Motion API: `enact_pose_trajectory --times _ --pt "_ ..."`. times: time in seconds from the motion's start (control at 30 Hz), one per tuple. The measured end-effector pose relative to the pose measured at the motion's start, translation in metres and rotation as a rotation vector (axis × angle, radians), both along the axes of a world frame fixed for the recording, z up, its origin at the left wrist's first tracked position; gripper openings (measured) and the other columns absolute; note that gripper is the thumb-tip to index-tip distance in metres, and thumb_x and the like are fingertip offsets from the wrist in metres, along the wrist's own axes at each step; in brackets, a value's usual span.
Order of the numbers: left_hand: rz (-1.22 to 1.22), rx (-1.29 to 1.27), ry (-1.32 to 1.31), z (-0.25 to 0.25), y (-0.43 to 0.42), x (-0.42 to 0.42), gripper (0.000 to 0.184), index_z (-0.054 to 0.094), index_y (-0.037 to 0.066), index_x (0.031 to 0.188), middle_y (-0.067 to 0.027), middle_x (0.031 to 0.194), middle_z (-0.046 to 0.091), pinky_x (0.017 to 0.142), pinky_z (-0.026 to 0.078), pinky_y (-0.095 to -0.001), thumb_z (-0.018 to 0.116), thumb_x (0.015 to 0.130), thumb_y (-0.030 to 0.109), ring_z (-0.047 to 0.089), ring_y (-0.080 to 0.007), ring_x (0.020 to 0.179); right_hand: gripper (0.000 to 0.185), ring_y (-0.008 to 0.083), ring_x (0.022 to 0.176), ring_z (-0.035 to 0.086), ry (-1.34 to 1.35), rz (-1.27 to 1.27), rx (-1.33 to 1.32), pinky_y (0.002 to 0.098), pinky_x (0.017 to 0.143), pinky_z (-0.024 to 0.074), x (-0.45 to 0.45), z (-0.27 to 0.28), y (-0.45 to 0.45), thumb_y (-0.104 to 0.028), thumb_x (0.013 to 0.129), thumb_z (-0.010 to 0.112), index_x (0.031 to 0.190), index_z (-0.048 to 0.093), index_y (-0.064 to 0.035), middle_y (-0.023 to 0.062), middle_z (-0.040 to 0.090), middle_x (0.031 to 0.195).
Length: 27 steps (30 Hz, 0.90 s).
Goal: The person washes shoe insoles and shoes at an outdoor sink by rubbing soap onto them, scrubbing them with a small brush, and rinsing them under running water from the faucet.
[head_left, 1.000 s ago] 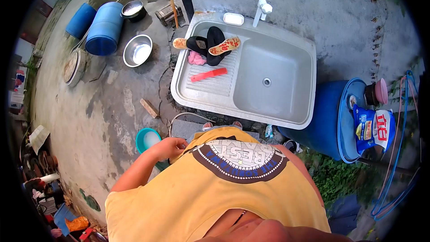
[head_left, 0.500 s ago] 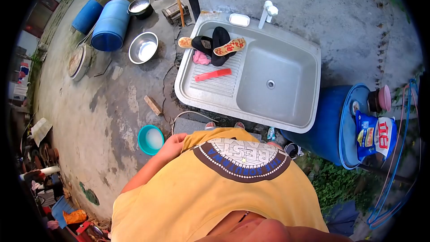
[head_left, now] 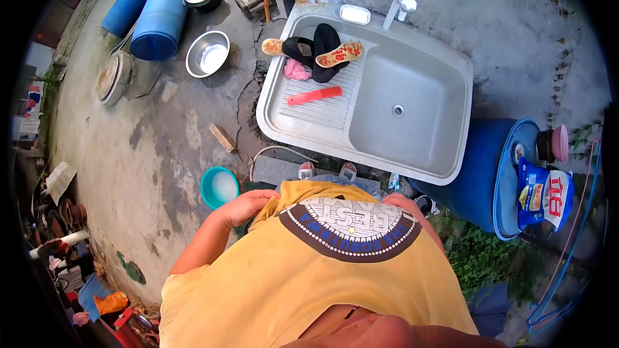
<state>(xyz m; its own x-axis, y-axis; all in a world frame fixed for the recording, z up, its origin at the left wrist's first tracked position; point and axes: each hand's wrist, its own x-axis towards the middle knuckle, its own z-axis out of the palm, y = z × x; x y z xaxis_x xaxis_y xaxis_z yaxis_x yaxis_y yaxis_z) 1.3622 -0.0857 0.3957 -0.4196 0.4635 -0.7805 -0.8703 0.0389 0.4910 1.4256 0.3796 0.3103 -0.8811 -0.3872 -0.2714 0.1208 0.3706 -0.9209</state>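
Note:
My left hand (head_left: 250,203) is closed on the hem of the yellow T-shirt (head_left: 258,283), at its left side. At the right side of the shirt, part of my right hand (head_left: 403,202) shows; its fingers are hidden by the cloth. In front of me stands a grey sink (head_left: 412,106) with a ribbed board. A pair of black shoes (head_left: 327,38) lies on the board, with patterned insoles (head_left: 340,55) on and beside them. Close by are a pink cloth (head_left: 296,70) and a red brush (head_left: 314,95), seen from its back.
A white faucet (head_left: 400,6) and a soap dish (head_left: 355,15) are at the sink's back edge. To the right, a blue barrel (head_left: 464,148) bears a detergent bag (head_left: 545,194). On the ground at left are a teal basin (head_left: 220,187), a metal basin (head_left: 207,54) and a wooden block (head_left: 222,138).
My right hand has come further into view beside the shirt. My left hand stays at the hem. The view has shifted, so the sink sits slightly higher and my feet show more.

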Motion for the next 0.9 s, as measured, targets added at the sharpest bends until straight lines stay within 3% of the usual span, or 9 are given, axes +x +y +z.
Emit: enact_pose_trajectory --times 0.07,0.17,0.23,0.37,0.47,0.6,0.7,0.8,0.9 --pt "-0.226 0.082 -0.038 -0.058 -0.048 -0.015 0.032 0.066 0.006 0.133 -0.0004 0.115 0.071 0.089 0.054 -0.0296 0.058 0.104 0.018 0.066 -0.0121 0.105 0.018 0.0182 0.093 0.066 -0.598 -0.360 -0.022 0.0330 0.085 0.0530 -0.009 0.013 -0.026 -0.013 0.101 0.064 0.114 0.070 -0.0024 0.0125 0.069 0.108" --pt "-0.389 -0.287 0.475 -0.064 -0.033 -0.027 0.030 0.068 0.005 0.128 0.0001 0.106 0.071 0.082 0.053 -0.0287 0.065 0.101 0.018 0.065 -0.0110 0.093 0.019 0.0185 0.089 0.067 -0.416 -0.174 -0.078 0.0332 0.082 0.0540 0.018 -0.085 -0.016 -0.014 0.099 0.067 0.115 0.069 -0.0035 0.0118 0.072 0.104" --pt "-0.553 -0.421 0.748 -0.085 -0.032 -0.025 0.028 0.069 0.004 0.124 -0.0002 0.100 0.070 0.079 0.052 -0.0280 0.067 0.100 0.017 0.062 -0.0098 0.089 0.020 0.0188 0.086 0.069 -0.445 -0.168 0.096 0.0339 0.080 0.0545 0.020 -0.089 -0.024 -0.015 0.098 0.068 0.116 0.068 -0.0045 0.0111 0.074 0.098" --pt "-0.425 -0.312 0.442 -0.114 -0.034 -0.024 0.019 0.069 0.001 0.109 0.0035 0.085 0.064 0.077 0.048 -0.0274 0.066 0.102 0.018 0.055 -0.0066 0.087 0.016 0.0188 0.079 0.067 -0.369 -0.197 0.288 0.0347 0.074 0.0536 0.023 -0.062 -0.045 -0.015 0.098 0.068 0.109 0.065 -0.0043 0.0097 0.072 0.087" --pt "-0.259 -0.129 0.240 -0.072 -0.038 -0.047 0.017 0.067 0.000 0.100 0.0068 0.084 0.060 0.072 0.046 -0.0262 0.064 0.103 0.016 0.051 -0.0055 0.081 0.014 0.0184 0.075 0.061 -0.404 -0.290 0.213 0.0331 0.072 0.0503 0.030 -0.034 -0.049 -0.015 0.099 0.066 0.105 0.062 -0.0039 0.0102 0.067 0.085" --pt "-0.438 -0.160 0.364 -0.094 -0.060 -0.057 0.015 0.068 0.003 0.102 0.0064 0.084 0.061 0.069 0.045 -0.0239 0.062 0.105 0.016 0.053 -0.0040 0.081 0.016 0.0221 0.081 0.064 -0.400 -0.386 0.187 0.0352 0.075 0.0511 0.030 -0.008 -0.066 -0.017 0.100 0.065 0.107 0.064 -0.0034 0.0127 0.066 0.093" --pt "-0.537 -0.584 1.053 -0.097 -0.046 -0.086 0.015 0.070 0.002 0.109 0.0020 0.081 0.061 0.069 0.046 -0.0248 0.061 0.105 0.013 0.054 -0.0061 0.078 0.021 0.0299 0.093 0.071 -0.129 -0.374 0.508 0.0385 0.082 0.0548 0.004 -0.009 -0.080 -0.019 0.101 0.064 0.115 0.067 -0.0038 0.0142 0.069 0.105" --pt "-0.279 -0.489 0.850 -0.098 -0.026 -0.131 0.018 0.071 0.002 0.115 -0.0036 0.080 0.063 0.071 0.048 -0.0275 0.059 0.103 0.010 0.059 -0.0101 0.076 0.022 0.0291 0.096 0.072 -0.038 -0.533 0.346 0.0370 0.084 0.0553 -0.026 -0.036 -0.084 -0.018 0.100 0.064 0.118 0.068 -0.0041 0.0148 0.071 0.109" --pt "-0.182 -0.517 1.043 -0.114 0.007 -0.172 0.020 0.071 0.004 0.116 -0.0119 0.091 0.070 0.077 0.054 -0.0359 0.061 0.099 0.009 0.068 -0.0234 0.084 0.023 0.0281 0.096 0.072 0.014 -0.611 0.302 0.0360 0.084 0.0552 -0.074 -0.043 -0.094 -0.018 0.100 0.065 0.119 0.068 -0.0044 0.0149 0.072 0.110"
